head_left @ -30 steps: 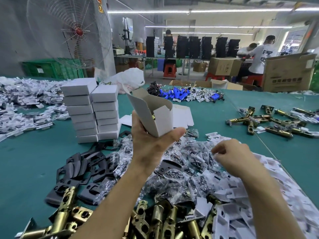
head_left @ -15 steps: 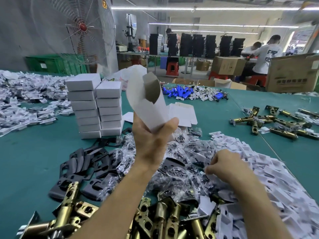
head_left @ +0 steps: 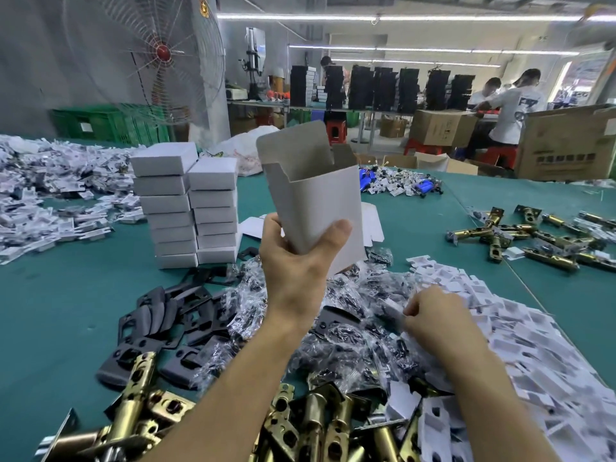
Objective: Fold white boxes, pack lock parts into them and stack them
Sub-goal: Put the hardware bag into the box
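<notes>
**Left hand**: grips the white box low on its body, thumb across the near face. The box is upright and raised off the tabletop, with its top flaps up and its mouth open. Its contents are not visible from this angle.

**Right hand**: down in the heap of clear-bagged parts, just right of the left forearm, fingers curled. The view is blurred, so I cannot tell whether a bag is pinched.

**Step in hand (my judgement):** take 1 bag and drop it into the open mouth.
- The bags lie tangled, so lift slowly and shake off any that cling.
- Keep the left grip light so the mouth stays square.
- Hold the tall rear flap back, clear of the drop.
- Tilt the mouth toward the right hand.

**Around the hands:**
- Black plates lie left of the left forearm.
- Brass latches are under both forearms.
- White card inserts are right of the right hand.
- 2 columns of closed boxes stand beyond and left of the left hand.
- Flat blanks lie behind the held box.
</notes>
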Demonstrator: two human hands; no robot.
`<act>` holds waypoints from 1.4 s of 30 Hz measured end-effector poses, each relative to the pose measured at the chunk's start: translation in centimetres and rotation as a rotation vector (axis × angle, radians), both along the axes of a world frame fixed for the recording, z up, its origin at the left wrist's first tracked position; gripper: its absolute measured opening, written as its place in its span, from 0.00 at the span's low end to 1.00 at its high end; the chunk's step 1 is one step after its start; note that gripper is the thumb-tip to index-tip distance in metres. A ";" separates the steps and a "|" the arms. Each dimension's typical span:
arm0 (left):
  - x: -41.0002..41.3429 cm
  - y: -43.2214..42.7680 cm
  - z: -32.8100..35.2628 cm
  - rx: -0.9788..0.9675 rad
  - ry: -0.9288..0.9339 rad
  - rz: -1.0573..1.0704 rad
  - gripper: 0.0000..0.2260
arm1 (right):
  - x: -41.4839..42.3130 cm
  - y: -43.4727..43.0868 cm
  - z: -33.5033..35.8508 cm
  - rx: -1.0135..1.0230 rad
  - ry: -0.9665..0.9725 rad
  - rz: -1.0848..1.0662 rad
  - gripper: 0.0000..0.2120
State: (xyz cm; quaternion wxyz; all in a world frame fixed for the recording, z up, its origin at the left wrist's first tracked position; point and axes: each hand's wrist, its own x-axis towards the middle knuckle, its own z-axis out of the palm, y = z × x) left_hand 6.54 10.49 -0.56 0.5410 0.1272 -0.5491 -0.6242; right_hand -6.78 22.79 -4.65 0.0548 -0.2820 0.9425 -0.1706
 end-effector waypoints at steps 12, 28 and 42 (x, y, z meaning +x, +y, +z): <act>-0.4 0.4 -0.5 -0.069 -0.134 -0.185 0.08 | 2.1 1.0 5.5 -0.648 0.084 0.130 0.09; -0.8 0.5 -1.2 -0.181 -0.256 -0.249 0.11 | 5.3 4.0 11.4 -1.157 0.551 0.379 0.09; -1.0 0.1 -1.9 -0.321 -0.229 -0.095 0.18 | 6.7 1.6 10.6 -0.966 0.634 0.288 0.11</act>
